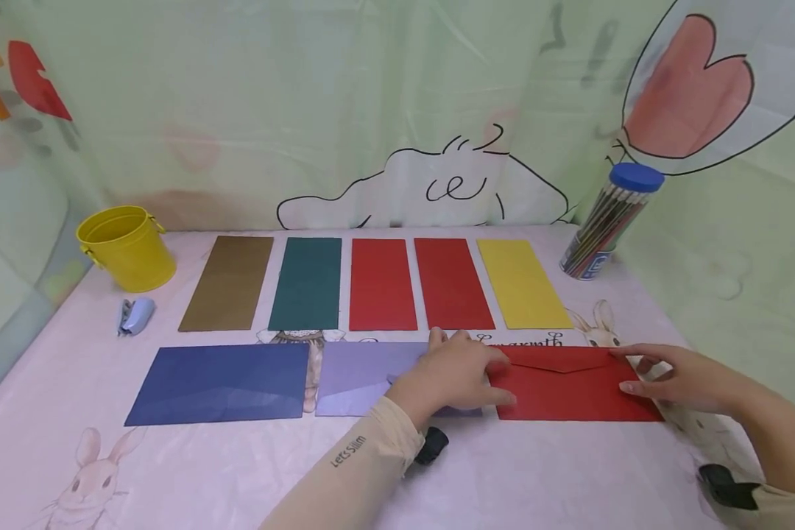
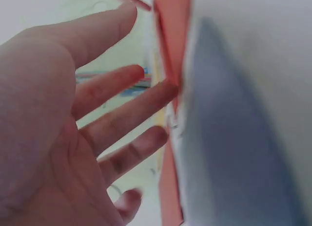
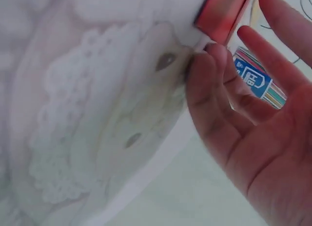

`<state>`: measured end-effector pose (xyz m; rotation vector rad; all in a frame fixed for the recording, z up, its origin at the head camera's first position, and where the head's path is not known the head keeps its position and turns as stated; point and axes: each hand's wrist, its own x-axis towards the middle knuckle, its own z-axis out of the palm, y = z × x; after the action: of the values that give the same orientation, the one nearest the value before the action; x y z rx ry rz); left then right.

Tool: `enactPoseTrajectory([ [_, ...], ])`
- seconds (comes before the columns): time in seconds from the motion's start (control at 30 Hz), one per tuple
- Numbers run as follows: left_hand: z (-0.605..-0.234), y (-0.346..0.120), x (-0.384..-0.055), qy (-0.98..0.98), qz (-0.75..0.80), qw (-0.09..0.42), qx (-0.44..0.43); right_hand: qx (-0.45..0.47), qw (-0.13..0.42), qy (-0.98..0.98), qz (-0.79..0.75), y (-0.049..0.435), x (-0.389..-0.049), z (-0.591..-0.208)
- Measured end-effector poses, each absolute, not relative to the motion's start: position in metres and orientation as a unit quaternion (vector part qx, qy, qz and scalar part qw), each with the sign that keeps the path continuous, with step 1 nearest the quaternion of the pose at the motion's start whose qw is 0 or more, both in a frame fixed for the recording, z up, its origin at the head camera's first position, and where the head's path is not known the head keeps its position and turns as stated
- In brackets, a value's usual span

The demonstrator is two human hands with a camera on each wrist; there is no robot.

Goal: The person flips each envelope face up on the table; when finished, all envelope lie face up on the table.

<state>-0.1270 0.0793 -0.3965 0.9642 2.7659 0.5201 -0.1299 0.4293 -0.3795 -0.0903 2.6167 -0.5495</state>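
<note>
A red envelope (image 1: pixel 563 390), flap side up, lies flat at the right of the front row. My left hand (image 1: pixel 452 368) reaches across the lavender envelope (image 1: pixel 351 375), its spread fingertips at the red envelope's left edge. At the opposite edge is my right hand (image 1: pixel 682 377), with the thumb over the red paper and a finger at the top right corner. Loosely bent fingers (image 3: pixel 204 104) show beside the red edge in the right wrist view. A dark blue envelope (image 1: pixel 221 384) lies farther left.
Behind lies a row of brown (image 1: pixel 228 283), green (image 1: pixel 307 283), red and yellow (image 1: pixel 523 283) paper rectangles. A yellow bucket (image 1: pixel 129 254) and a small light-blue stapler (image 1: pixel 135 316) stand at left. A blue-lidded tub of pencils (image 1: pixel 603 228) is at back right.
</note>
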Motion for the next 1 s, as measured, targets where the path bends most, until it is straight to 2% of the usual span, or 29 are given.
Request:
enactPoseTrajectory([
  [0.13,-0.386,0.066,-0.133,0.909,0.235,0.101,0.33,-0.034,0.218,0.954,-0.206,0.424,-0.13,-0.377],
  [0.3,-0.381,0.038,-0.135,0.898,0.281,0.079,0.329,-0.058,0.163,0.966,-0.19,0.399,-0.134,-0.372],
  [0.57,-0.376,-0.036,-0.145,0.869,0.398,0.06,0.288,-0.1,0.093,0.968,-0.211,0.336,-0.146,-0.357],
  [1.0,-0.391,-0.178,-0.154,0.884,0.431,0.0,0.18,-0.197,0.073,0.946,-0.249,0.225,-0.172,-0.351],
])
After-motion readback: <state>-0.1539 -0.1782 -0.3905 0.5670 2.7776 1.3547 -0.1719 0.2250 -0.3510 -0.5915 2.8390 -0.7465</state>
